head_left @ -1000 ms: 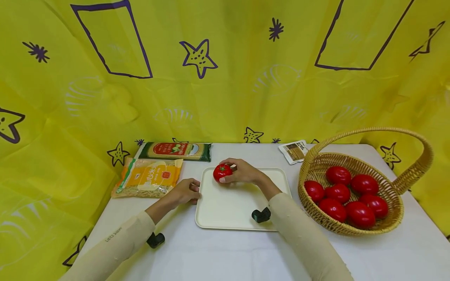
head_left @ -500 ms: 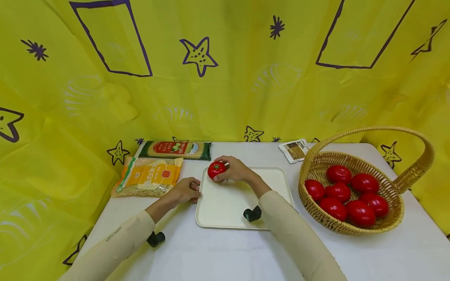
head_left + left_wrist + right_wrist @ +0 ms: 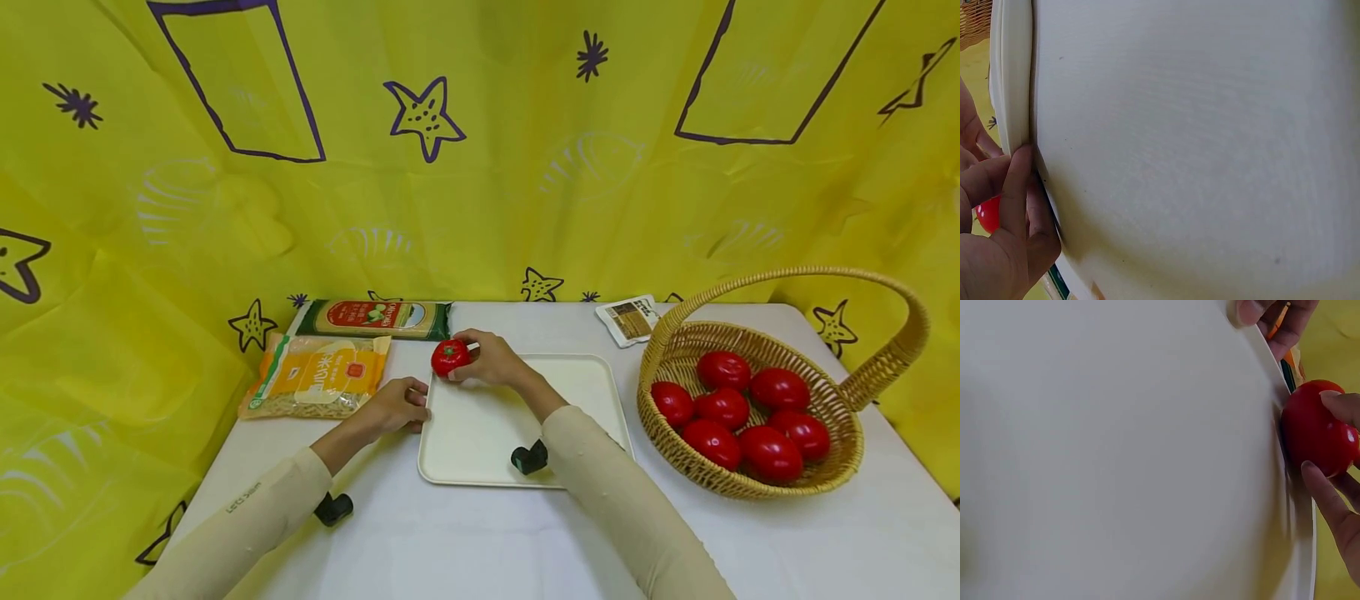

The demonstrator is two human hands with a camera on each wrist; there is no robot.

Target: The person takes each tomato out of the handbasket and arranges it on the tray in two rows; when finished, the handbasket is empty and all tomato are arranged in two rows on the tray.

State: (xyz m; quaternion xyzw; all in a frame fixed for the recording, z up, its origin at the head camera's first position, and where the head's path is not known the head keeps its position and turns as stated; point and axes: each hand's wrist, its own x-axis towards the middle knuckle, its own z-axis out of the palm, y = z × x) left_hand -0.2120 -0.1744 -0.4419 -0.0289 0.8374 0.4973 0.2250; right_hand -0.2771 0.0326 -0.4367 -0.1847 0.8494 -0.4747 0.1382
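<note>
On my head feed, the right hand point(image 3: 491, 360) holds a tomato point(image 3: 448, 360) between thumb and fingers, its skin smooth and glossy red, a green star-shaped calyx facing up. The fruit sits at the far-left corner of a cream tray point(image 3: 480, 429), a flat rectangle with rounded corners and a low raised rim. From my right wrist view the tomato looks close against that rim; whether it touches, I can't tell. The left hand point(image 3: 393, 406) pinches the rim on the tray's left side, thumb over the edge.

Near that hand I see a crinkly orange-and-clear plastic bag point(image 3: 322, 377) with pale contents, and behind it a long, shiny green packet point(image 3: 375, 319) with a red label. To the right, a woven wicker basket point(image 3: 678, 458) with a tall arched handle point(image 3: 817, 273) carries seven glossy red, rounded, tomato-like fruits point(image 3: 771, 457). A small white sachet point(image 3: 628, 320) with a brown panel lies just beside it. Everything rests on a white tabletop point(image 3: 465, 542), backed by a softly rippled yellow drape point(image 3: 502, 208) printed with dark starfish outlines.
</note>
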